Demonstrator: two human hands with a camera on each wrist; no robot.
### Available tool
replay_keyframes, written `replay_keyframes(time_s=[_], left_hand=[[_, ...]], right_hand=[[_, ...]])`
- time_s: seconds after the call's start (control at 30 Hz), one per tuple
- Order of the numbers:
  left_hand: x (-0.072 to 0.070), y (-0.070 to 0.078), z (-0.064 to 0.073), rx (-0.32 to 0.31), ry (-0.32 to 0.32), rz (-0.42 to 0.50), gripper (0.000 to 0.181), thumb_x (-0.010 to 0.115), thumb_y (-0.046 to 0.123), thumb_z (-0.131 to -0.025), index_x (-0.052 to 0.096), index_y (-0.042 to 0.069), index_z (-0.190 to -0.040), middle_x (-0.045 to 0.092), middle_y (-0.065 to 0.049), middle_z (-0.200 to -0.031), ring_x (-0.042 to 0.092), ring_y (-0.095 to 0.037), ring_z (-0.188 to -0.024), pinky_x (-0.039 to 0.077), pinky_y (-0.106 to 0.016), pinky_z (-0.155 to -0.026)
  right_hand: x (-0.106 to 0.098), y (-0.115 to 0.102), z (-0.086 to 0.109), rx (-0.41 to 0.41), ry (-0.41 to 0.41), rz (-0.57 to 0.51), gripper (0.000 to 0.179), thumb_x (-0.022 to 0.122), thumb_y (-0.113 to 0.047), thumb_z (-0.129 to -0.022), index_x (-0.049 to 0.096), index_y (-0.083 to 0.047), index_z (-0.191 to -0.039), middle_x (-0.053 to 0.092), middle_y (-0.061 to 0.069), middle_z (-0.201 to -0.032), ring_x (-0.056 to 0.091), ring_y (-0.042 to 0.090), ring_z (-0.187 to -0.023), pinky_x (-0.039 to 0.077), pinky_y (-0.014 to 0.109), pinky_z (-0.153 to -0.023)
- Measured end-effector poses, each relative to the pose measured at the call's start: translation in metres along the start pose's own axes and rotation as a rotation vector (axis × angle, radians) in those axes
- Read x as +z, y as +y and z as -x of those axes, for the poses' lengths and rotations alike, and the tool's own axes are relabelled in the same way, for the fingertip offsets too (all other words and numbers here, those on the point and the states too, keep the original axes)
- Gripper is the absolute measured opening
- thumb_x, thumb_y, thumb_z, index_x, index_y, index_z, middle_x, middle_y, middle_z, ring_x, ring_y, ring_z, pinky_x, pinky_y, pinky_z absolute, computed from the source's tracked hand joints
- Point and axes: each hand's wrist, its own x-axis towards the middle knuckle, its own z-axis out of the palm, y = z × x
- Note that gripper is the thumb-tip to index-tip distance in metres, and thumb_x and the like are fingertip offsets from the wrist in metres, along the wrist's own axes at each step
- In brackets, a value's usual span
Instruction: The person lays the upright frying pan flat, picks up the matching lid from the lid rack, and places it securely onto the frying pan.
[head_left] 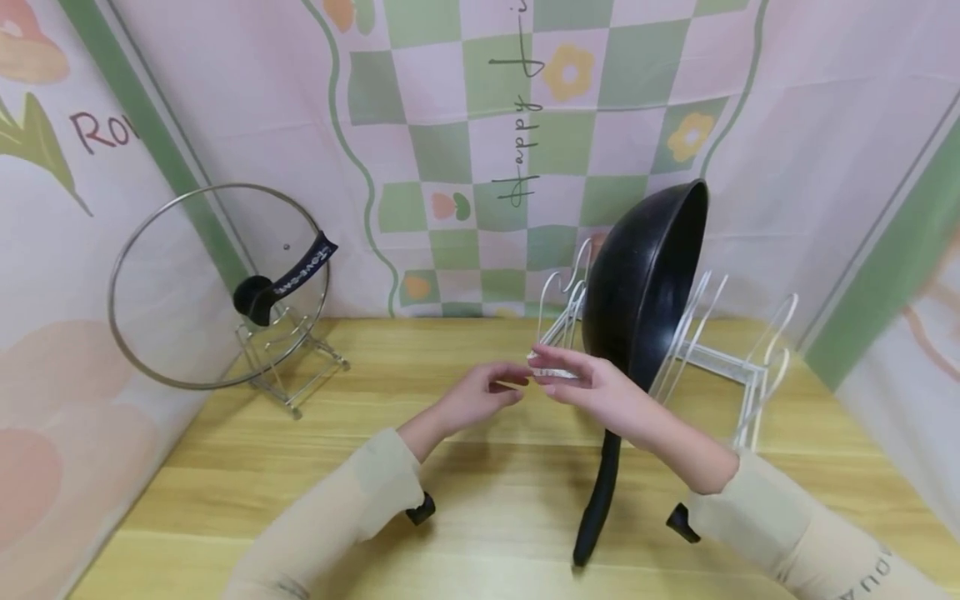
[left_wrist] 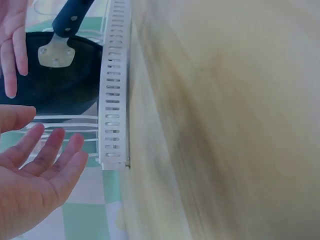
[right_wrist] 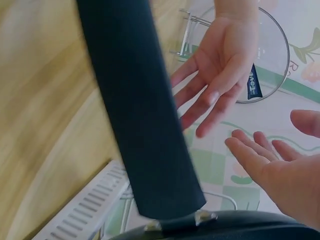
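A black wok (head_left: 630, 275) stands on its side in a white wire rack (head_left: 720, 358), its long black handle (head_left: 598, 500) slanting down toward the front of the table. In front of the wok my right hand (head_left: 600, 392) hovers with loosely extended fingers, holding nothing. My left hand (head_left: 480, 398) faces it from the left, also relaxed and holding nothing. In the head view their fingertips nearly meet; the right wrist view shows a gap between the left hand (right_wrist: 220, 65) and the right hand (right_wrist: 290, 172). Neither hand visibly grips the wok or its handle (right_wrist: 140, 110).
At the back left a glass lid (head_left: 187, 300) with a metal rim and dark knob leans upright on a small metal stand (head_left: 281, 371). A patterned cloth (head_left: 465, 167) hangs behind the wooden table (head_left: 495, 500). The rack's slotted white rail (left_wrist: 112, 95) rests on the tabletop.
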Motion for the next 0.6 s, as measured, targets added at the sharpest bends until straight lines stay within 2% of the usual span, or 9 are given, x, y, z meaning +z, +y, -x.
replay_keyframes(time_s=[0.1, 0.2, 0.33, 0.43, 0.6], left_hand=[[0.002, -0.001, 0.005, 0.016, 0.002, -0.005, 0.038, 0.061, 0.004, -0.101, 0.057, -0.004, -0.138, 0.061, -0.024, -0.135, 0.062, -0.034, -0.12, 0.054, -0.033, -0.098], [0.001, -0.002, 0.014, 0.022, -0.001, -0.019, 0.037, 0.06, 0.002, -0.101, 0.058, -0.004, -0.138, 0.061, -0.024, -0.134, 0.063, -0.034, -0.118, 0.054, -0.033, -0.096], [0.001, -0.003, 0.021, 0.029, -0.005, -0.021, 0.038, 0.06, 0.003, -0.101, 0.058, -0.003, -0.139, 0.062, -0.024, -0.134, 0.063, -0.034, -0.118, 0.054, -0.032, -0.095], [0.002, -0.003, 0.023, 0.043, -0.002, 0.0, 0.037, 0.06, 0.001, -0.101, 0.057, -0.005, -0.138, 0.062, -0.026, -0.133, 0.061, -0.038, -0.12, 0.054, -0.032, -0.097], [0.006, -0.002, 0.027, 0.043, -0.007, 0.044, 0.037, 0.06, 0.0, -0.101, 0.056, -0.008, -0.137, 0.061, -0.027, -0.132, 0.06, -0.042, -0.12, 0.054, -0.031, -0.097]], right_hand=[[-0.002, 0.002, 0.01, -0.024, 0.032, -0.01, 0.048, 0.058, -0.004, -0.104, 0.044, 0.01, -0.148, 0.05, 0.027, -0.148, 0.054, 0.039, -0.131, 0.051, 0.028, -0.1], [-0.002, 0.006, 0.018, -0.037, 0.073, -0.013, 0.043, 0.059, -0.002, -0.103, 0.05, 0.012, -0.143, 0.055, 0.028, -0.143, 0.059, 0.029, -0.128, 0.051, 0.022, -0.096], [-0.003, 0.011, 0.027, -0.041, 0.114, -0.007, 0.038, 0.06, -0.002, -0.102, 0.055, 0.012, -0.137, 0.06, 0.028, -0.136, 0.064, 0.013, -0.119, 0.052, 0.02, -0.093], [-0.005, 0.015, 0.033, -0.062, 0.126, -0.012, 0.035, 0.06, -0.001, -0.102, 0.058, 0.013, -0.134, 0.064, 0.027, -0.131, 0.067, 0.007, -0.112, 0.053, 0.02, -0.092], [-0.008, 0.023, 0.043, -0.129, 0.108, -0.047, 0.031, 0.059, 0.004, -0.101, 0.058, 0.017, -0.129, 0.072, 0.005, -0.124, 0.069, 0.007, -0.107, 0.054, 0.02, -0.09]])
